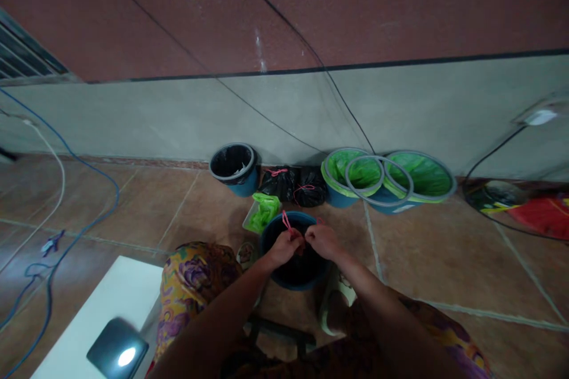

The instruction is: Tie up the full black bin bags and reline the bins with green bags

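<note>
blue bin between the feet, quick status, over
Left hand and right hand closed, close together over blue bin. Pink tie at left fingers. Green bag beside bin, not blocking hands.

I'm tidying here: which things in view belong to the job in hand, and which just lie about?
Seemingly part of it:
left hand
right hand
pink cord they hold
blue bin below
tied black bags
green-lined bins

Probably just lying about:
blue cable
dark flat object
red bundle

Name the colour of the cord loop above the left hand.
Pink; the cord loop shows best in the head view.
</note>
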Tool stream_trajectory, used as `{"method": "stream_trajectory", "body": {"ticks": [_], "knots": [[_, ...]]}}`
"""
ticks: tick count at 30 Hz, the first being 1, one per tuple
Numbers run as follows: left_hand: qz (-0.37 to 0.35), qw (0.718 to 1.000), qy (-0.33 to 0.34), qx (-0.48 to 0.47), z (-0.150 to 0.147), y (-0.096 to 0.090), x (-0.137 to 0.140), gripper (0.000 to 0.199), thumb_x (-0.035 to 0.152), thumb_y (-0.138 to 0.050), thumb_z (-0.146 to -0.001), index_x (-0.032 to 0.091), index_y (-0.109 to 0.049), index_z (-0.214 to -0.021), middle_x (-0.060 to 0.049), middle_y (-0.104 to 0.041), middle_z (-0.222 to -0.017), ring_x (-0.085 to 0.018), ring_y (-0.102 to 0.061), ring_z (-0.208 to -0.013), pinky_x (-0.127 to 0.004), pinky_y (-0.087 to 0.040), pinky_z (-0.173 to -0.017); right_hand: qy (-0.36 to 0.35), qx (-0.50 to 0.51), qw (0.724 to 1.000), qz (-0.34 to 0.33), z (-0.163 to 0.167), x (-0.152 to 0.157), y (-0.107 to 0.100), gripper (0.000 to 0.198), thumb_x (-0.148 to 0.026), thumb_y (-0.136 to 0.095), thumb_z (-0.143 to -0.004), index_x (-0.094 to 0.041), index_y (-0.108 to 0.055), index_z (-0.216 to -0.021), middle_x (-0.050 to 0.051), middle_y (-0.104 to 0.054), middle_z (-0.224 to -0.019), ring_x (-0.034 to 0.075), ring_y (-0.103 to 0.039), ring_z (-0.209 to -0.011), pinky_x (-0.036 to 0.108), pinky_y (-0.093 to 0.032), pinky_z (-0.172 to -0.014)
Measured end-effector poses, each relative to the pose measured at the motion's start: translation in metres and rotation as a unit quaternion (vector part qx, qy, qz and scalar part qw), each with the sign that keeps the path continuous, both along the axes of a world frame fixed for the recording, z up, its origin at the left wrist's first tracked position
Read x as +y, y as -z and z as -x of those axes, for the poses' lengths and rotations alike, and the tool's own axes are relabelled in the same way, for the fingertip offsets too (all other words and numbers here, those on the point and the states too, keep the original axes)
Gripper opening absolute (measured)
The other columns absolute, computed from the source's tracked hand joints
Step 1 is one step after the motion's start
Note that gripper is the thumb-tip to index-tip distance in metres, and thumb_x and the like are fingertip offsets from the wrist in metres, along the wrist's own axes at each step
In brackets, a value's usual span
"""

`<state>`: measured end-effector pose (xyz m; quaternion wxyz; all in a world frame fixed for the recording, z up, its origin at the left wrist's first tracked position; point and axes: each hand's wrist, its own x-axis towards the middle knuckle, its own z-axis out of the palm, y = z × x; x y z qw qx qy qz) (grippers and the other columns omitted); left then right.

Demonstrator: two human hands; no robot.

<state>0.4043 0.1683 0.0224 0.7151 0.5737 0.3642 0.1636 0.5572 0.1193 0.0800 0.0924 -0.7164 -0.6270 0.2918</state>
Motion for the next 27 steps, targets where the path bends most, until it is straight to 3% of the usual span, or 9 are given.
{"method": "stream_trajectory", "body": {"ticks": [8, 14, 18, 21, 27], "knots": [[0.095, 0.994, -0.039, -0.033, -0.004, -0.007, -0.003, 0.034, 0.041, -0.077, -0.069, 0.016, -0.055, -0.076, 0.000, -0.066, -0.067, -0.010, -0.059, -0.058, -0.024, -0.047, -0.061, 0.065, -0.016, 0.998, 0.013, 0.000, -0.001, -0.006, 0.022, -0.014, -0.049, -0.084, -0.018, -0.071, -0.083, 0.005, -0.074, -0.091, 0.016, -0.065, -0.085, 0.025, -0.037, -0.069], [0.183, 0.977, -0.102, -0.049, 0.002, -0.010, -0.003, 0.043, 0.031, -0.091, -0.052, 0.013, -0.058, -0.075, -0.001, -0.069, -0.070, -0.010, -0.063, -0.061, -0.025, -0.049, -0.068, 0.050, 0.026, 0.998, 0.005, -0.004, -0.001, -0.005, 0.022, -0.019, -0.051, -0.084, -0.019, -0.072, -0.078, 0.005, -0.075, -0.087, 0.016, -0.065, -0.083, 0.025, -0.038, -0.070], [0.219, 0.968, -0.104, -0.069, 0.006, -0.009, -0.002, 0.043, 0.024, -0.091, -0.046, 0.013, -0.062, -0.076, -0.001, -0.069, -0.070, -0.012, -0.065, -0.063, -0.027, -0.050, -0.071, 0.007, 0.061, 0.998, 0.025, -0.009, -0.002, 0.000, 0.020, -0.022, -0.055, -0.082, -0.018, -0.073, -0.074, 0.005, -0.075, -0.081, 0.015, -0.065, -0.076, 0.025, -0.038, -0.066], [0.189, 0.976, -0.095, -0.057, 0.008, -0.009, -0.002, 0.036, 0.022, -0.088, -0.049, 0.013, -0.065, -0.075, -0.001, -0.070, -0.070, -0.011, -0.063, -0.063, -0.025, -0.047, -0.068, -0.009, 0.074, 0.996, 0.043, -0.011, -0.004, 0.001, 0.019, -0.019, -0.056, -0.079, -0.017, -0.075, -0.076, 0.005, -0.075, -0.080, 0.014, -0.064, -0.074, 0.024, -0.039, -0.065], [0.046, 0.997, -0.059, -0.024, 0.009, -0.008, -0.001, 0.018, 0.017, -0.077, -0.058, 0.014, -0.066, -0.072, -0.001, -0.069, -0.071, -0.012, -0.059, -0.067, -0.025, -0.044, -0.069, -0.003, 0.036, 0.995, 0.093, -0.007, -0.006, 0.000, 0.022, -0.014, -0.055, -0.077, -0.017, -0.076, -0.073, 0.005, -0.074, -0.076, 0.014, -0.064, -0.070, 0.023, -0.037, -0.060]]}}
